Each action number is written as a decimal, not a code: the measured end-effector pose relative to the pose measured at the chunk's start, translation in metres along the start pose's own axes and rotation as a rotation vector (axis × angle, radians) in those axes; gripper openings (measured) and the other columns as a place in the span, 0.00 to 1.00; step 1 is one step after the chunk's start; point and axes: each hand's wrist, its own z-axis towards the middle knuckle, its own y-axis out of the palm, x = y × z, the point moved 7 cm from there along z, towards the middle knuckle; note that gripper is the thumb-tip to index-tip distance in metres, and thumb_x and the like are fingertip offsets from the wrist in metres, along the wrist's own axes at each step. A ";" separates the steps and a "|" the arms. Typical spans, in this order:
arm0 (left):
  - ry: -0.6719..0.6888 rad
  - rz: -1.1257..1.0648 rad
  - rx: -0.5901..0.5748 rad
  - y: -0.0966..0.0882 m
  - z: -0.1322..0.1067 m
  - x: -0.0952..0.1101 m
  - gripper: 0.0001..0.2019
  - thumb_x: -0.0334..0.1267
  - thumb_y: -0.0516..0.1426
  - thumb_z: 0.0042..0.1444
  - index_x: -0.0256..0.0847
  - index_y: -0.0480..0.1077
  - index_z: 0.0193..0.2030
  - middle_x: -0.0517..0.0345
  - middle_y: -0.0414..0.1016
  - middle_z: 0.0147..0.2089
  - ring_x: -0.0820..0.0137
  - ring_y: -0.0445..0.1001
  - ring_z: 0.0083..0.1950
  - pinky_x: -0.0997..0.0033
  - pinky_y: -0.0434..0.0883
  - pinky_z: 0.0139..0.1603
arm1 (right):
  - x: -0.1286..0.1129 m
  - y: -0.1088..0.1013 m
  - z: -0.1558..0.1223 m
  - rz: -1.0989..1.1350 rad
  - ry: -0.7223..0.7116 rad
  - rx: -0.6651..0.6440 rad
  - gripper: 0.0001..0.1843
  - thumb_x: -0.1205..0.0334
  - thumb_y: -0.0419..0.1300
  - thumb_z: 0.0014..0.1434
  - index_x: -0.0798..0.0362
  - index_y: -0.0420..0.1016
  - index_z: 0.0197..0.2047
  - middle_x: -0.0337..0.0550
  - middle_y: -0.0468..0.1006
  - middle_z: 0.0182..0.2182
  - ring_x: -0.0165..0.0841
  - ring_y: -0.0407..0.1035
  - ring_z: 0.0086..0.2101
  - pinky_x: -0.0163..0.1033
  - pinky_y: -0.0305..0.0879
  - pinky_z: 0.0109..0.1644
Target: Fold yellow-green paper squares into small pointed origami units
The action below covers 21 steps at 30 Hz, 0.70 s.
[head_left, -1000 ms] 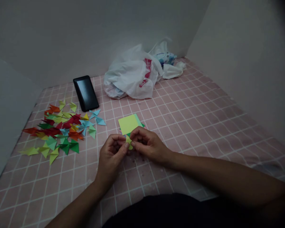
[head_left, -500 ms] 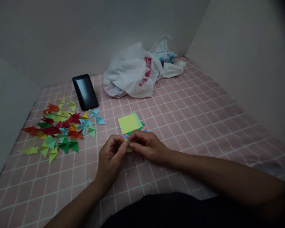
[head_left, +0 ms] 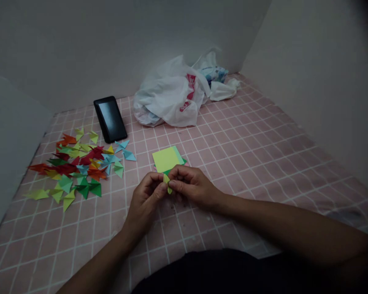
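A small folded piece of yellow paper (head_left: 168,184) is pinched between my two hands. My left hand (head_left: 149,191) grips its left side with thumb and forefinger. On the other side, my right hand (head_left: 194,188) holds it the same way, fingers closed and partly hiding it. Just beyond the hands lies a stack of square paper sheets (head_left: 166,158), yellow on top, with green edges showing beneath. To the left spreads a loose pile of folded paper birds (head_left: 66,183) in red, orange, yellow, green and light blue.
Behind the paper birds lies a black tablet (head_left: 111,119), its screen dark with a pale reflection. A crumpled white plastic bag (head_left: 171,92) with red print sits near the back wall, with a blue and white packet (head_left: 214,74) beside it. The pink checked cloth (head_left: 248,143) covers the surface between walls.
The folded yellow paper has turned more upright between my fingertips and shows more of its surface. Both hands have shifted slightly; the stack and birds stay put.
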 end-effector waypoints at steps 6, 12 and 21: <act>-0.033 -0.162 -0.062 0.003 0.000 -0.008 0.07 0.40 0.62 0.60 0.41 0.70 0.35 0.60 0.73 0.31 0.72 0.72 0.33 0.71 0.68 0.37 | 0.003 0.003 0.000 0.016 0.033 -0.063 0.16 0.49 0.60 0.64 0.53 0.67 0.34 0.32 0.70 0.20 0.23 0.63 0.19 0.29 0.58 0.21; -0.079 -0.125 0.061 -0.003 0.000 -0.006 0.10 0.41 0.66 0.55 0.40 0.70 0.33 0.62 0.72 0.30 0.74 0.69 0.30 0.76 0.66 0.32 | 0.006 0.005 0.002 0.044 0.086 -0.077 0.16 0.53 0.68 0.56 0.53 0.66 0.33 0.29 0.69 0.20 0.23 0.62 0.18 0.28 0.58 0.20; -0.007 0.050 0.111 -0.009 -0.003 0.003 0.08 0.40 0.64 0.56 0.39 0.73 0.30 0.61 0.72 0.28 0.73 0.69 0.31 0.76 0.66 0.33 | 0.003 0.004 -0.001 -0.174 0.000 -0.042 0.09 0.63 0.60 0.61 0.54 0.66 0.30 0.32 0.67 0.21 0.23 0.61 0.21 0.30 0.57 0.24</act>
